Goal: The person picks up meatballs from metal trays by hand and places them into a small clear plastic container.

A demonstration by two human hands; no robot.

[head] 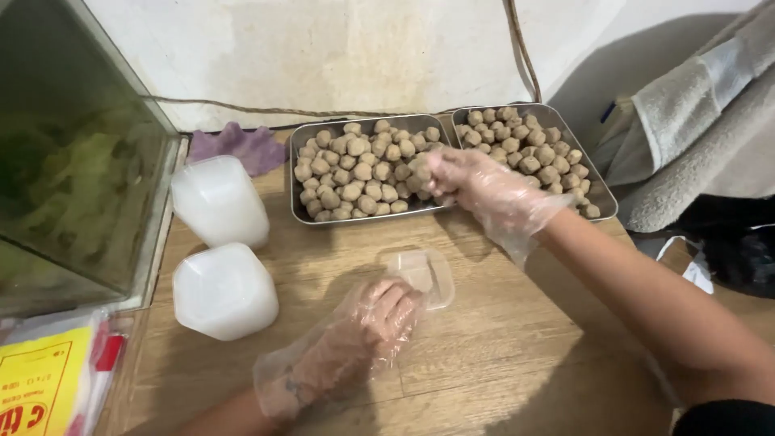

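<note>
- Meatballs [359, 173], brownish and round, fill the left steel tray [295, 198] at upper centre; a second steel tray [601, 194] just right of it holds more.
- Your right hand [476, 186], in a loose clear plastic glove, sits at the first tray's right edge with fingers closed around a few balls; how many, you cannot tell.
- Your left hand [379, 315], gloved likewise, is at lower centre, fingers curled onto the near rim of a small clear container [424, 274] that looks empty on the wooden table [500, 355].
- Step in hand, as it reads: picking balls from the tray while the container is steadied.
- Next move calls for carrying the handful down to the container without dropping any, and keeping your left fingers off its mouth.
- Stacks of white containers [219, 242] stand at left, beside a glass case [77, 178]; purple cloth [234, 145] lies behind.
</note>
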